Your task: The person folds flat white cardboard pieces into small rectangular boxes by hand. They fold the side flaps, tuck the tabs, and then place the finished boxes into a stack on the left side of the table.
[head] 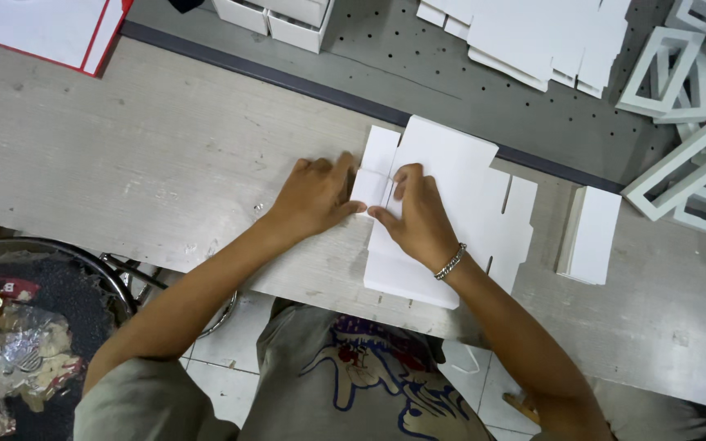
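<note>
A flat white die-cut cardboard box blank (459,188) lies on the pale wooden table (124,155) in front of me. My left hand (316,196) presses on the blank's left side flap, fingers bent over its edge. My right hand (418,216), with a metal bracelet on the wrist, pinches the fold of that same flap next to the left hand. Both hands touch the blank near its left edge.
A small stack of white cards (590,235) lies right of the blank. Folded white box frames (688,90) pile at the far right, flat white blanks (533,37) at the back on a grey perforated surface (386,65). A bin with scraps (18,343) stands lower left.
</note>
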